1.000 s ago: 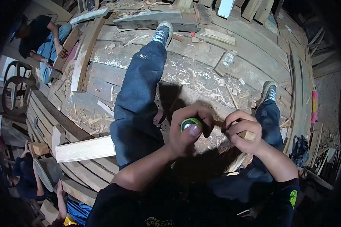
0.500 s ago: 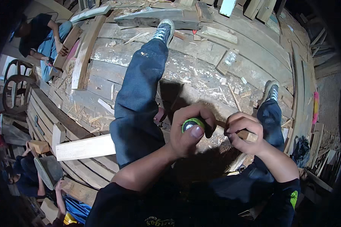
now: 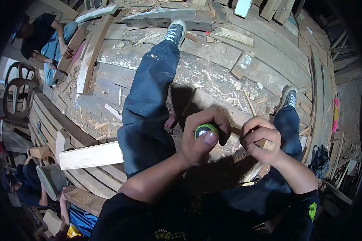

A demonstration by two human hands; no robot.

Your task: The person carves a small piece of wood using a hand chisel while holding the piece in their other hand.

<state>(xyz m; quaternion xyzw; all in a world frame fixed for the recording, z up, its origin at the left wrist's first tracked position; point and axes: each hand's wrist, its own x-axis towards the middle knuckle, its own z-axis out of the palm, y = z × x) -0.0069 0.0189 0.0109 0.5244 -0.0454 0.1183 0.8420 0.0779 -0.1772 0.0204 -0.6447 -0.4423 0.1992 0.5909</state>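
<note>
Centre of the frame: the left hand (image 3: pixel 192 145) is curled around a green-rimmed round object (image 3: pixel 204 130), thumb laid across it, apparently to steady it, while the right hand (image 3: pixel 264 135), just apart, grips a small wooden piece (image 3: pixel 264 143), fingers wrapped round seemingly for control.

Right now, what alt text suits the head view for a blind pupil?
A person's left hand grips a green-rimmed round object; the right hand holds a wooden piece, above a plank floor littered with wood chips. Another person is at upper left.
</note>
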